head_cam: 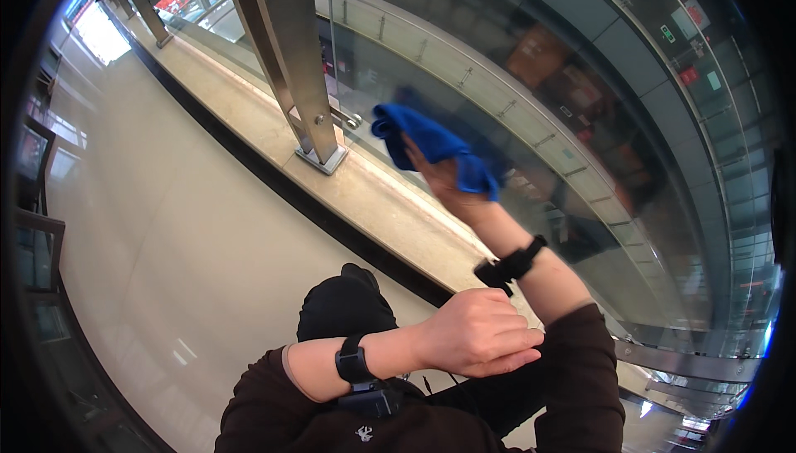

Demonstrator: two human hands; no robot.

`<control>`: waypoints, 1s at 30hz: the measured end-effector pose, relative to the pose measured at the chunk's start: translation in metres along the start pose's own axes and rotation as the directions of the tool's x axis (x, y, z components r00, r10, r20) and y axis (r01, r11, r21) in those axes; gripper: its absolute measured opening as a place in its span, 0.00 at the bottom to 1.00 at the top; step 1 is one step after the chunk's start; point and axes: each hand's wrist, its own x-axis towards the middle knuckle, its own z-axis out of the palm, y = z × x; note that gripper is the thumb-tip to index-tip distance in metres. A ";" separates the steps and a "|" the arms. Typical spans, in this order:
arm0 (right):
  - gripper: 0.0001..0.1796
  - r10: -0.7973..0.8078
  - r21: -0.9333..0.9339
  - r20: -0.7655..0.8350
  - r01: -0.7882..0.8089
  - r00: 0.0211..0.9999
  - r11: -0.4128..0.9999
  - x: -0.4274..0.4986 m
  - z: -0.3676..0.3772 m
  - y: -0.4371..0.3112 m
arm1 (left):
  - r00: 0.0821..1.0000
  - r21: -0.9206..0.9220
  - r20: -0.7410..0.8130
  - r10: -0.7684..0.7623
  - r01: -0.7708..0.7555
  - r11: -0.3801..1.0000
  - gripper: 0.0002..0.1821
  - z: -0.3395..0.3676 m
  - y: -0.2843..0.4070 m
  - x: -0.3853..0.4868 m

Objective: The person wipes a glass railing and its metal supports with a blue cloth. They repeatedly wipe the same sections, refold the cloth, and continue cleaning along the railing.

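My right hand [444, 179] is raised with a blue cloth [429, 135] under its palm and fingers, pressed against a glass balustrade panel [398, 73]; a dark blue reflection shows in the pane beside it. A black strap circles that wrist. My left hand [482, 335] is held across my body with its fingers curled, near the right forearm, and no object shows in it. Its wrist also bears a black strap, with a small dark device below it. Left of the cloth, a round metal glass clamp [353, 121] joins the pane to a steel post [311, 79].
The post's base plate [322, 159] stands on a beige stone ledge [373, 204] with a black lower edge. A glossy tiled floor [186, 204] lies to the left, with dark-framed panes [40, 223] at its far side. Beyond the glass are an atrium and curved balconies [491, 92].
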 end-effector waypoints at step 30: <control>0.29 0.301 -0.400 -0.759 -0.778 0.578 0.485 -0.307 -0.256 0.086 | 0.974 0.255 -0.055 -0.222 0.228 0.939 0.06 0.033 -0.022 0.004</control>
